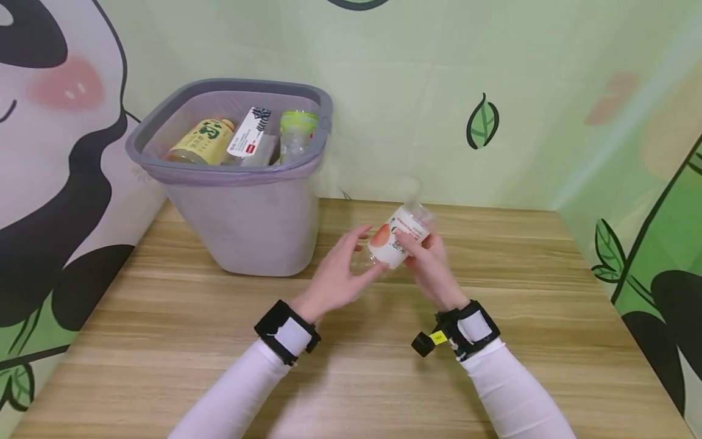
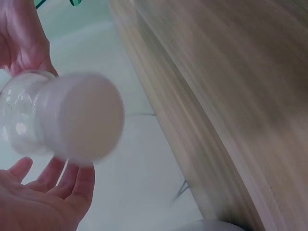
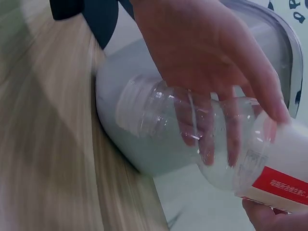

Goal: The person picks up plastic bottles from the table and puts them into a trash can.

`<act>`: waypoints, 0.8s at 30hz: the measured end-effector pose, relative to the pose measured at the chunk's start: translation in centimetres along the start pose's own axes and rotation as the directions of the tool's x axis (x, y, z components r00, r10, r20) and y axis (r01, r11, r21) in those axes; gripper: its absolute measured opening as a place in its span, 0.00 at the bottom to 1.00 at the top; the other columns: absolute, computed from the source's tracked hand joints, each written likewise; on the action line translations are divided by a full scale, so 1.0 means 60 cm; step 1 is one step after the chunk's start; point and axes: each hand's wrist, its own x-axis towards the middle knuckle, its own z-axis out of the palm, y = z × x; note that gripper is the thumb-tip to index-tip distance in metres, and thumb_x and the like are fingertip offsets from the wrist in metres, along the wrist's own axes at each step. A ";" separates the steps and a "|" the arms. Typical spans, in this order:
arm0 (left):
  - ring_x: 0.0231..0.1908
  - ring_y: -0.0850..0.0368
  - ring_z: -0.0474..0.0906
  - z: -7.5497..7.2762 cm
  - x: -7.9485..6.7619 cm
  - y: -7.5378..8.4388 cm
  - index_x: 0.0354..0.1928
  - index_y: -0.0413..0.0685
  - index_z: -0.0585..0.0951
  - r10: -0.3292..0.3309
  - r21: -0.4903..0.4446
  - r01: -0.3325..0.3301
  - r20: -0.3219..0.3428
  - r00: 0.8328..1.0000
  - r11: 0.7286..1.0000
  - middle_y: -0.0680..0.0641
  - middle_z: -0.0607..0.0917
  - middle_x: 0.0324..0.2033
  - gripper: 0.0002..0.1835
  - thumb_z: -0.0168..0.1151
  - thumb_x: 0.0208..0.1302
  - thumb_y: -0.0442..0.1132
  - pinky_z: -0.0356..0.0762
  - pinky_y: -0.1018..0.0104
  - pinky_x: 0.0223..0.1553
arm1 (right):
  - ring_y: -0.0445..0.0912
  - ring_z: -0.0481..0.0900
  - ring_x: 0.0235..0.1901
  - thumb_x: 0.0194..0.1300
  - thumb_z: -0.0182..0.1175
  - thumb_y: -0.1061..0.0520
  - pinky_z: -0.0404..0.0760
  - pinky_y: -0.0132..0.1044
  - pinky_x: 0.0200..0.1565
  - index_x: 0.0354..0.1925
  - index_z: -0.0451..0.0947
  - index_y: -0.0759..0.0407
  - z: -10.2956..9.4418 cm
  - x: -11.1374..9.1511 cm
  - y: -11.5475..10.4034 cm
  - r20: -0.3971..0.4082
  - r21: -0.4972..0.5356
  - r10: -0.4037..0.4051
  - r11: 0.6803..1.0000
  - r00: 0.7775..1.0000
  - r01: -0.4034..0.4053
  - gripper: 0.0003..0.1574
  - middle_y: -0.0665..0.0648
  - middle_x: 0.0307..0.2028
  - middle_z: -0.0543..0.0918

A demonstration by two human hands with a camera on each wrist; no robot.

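A clear plastic bottle is tilted between my two hands above the wooden table. Its white label bears a peach picture. My right hand grips it round the label, thumb across the front. The left hand is spread beside the bottle's lower end, its fingers loosely bent. In the left wrist view, the bottle's white cap faces the camera, with the left hand's fingers just below. In the right wrist view, left-hand fingers show through the clear bottle wall; whether they touch it, I cannot tell.
A grey bin with a lilac liner stands on the wooden table, left of my hands. In it lie a yellow-labelled bottle, a white box and a green-labelled bottle. A printed backdrop rises behind the table.
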 end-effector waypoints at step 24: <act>0.51 0.57 0.73 -0.018 -0.003 0.009 0.69 0.48 0.60 0.086 0.149 -0.079 -0.039 0.996 0.986 0.48 0.75 0.56 0.43 0.64 0.55 0.57 0.75 0.58 0.51 | 0.48 0.66 0.59 0.72 0.47 0.45 0.63 0.44 0.64 0.69 0.57 0.61 0.006 -0.011 0.013 0.051 -0.047 -0.032 0.998 0.998 0.034 0.35 0.56 0.60 0.68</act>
